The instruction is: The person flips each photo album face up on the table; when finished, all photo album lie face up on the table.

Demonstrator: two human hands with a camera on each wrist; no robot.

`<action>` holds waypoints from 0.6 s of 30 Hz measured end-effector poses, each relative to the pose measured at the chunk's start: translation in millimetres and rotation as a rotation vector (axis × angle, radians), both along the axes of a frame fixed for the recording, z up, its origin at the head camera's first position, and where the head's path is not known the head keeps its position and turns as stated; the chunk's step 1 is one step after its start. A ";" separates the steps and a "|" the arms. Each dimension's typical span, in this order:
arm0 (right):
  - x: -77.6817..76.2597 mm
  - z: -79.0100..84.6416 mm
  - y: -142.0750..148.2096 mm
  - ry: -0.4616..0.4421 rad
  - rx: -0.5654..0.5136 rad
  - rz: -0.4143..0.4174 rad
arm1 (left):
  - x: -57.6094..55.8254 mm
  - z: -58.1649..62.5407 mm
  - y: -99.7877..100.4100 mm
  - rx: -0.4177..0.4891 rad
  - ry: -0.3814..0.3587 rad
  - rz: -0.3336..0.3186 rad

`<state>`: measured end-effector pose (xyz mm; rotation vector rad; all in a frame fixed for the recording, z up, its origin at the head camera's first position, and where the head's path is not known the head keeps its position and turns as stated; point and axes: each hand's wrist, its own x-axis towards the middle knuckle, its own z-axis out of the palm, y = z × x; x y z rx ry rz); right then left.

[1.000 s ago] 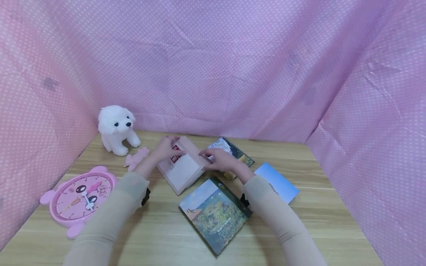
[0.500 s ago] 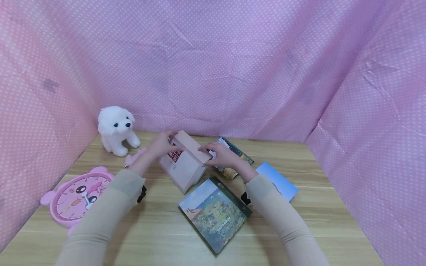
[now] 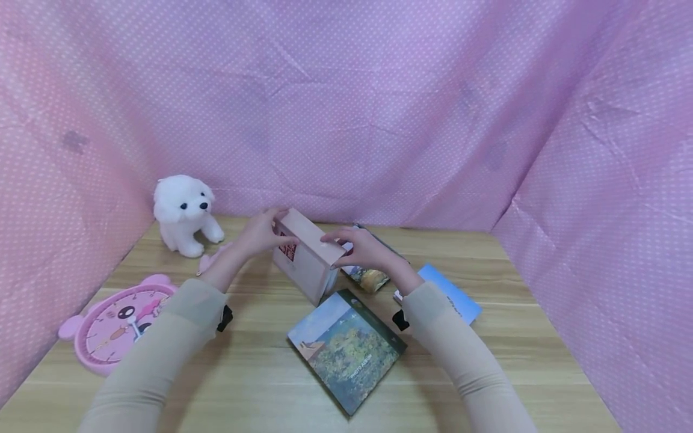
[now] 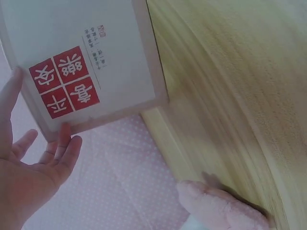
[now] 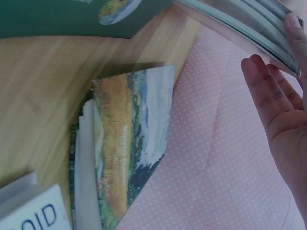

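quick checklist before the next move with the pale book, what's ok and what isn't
1. Left grip on the pale book: ok, it holds one upper corner.
2. Right grip on the opposite upper corner: ok.
3. Pale book's lower edge resting on the table: cannot tell.
4. Gap between pale book and photo album: cannot tell, they look very close in the head view.
5. White plush dog sitting upright, apart from the book: ok.
6. Pink clock fully visible: not ok, the left sleeve covers part.
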<state>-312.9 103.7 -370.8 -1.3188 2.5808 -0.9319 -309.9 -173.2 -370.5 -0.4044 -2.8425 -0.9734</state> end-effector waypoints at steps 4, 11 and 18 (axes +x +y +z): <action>1.1 3.9 -1.6 -0.001 -0.030 0.007 | 1.6 2.6 -1.0 0.059 -0.020 -0.003; 2.2 5.4 -9.0 0.026 -0.050 0.074 | 3.4 0.0 -6.6 0.173 -0.079 -0.024; 4.0 2.1 -15.1 0.003 -0.079 0.124 | 2.1 -1.8 -11.6 0.151 -0.075 -0.016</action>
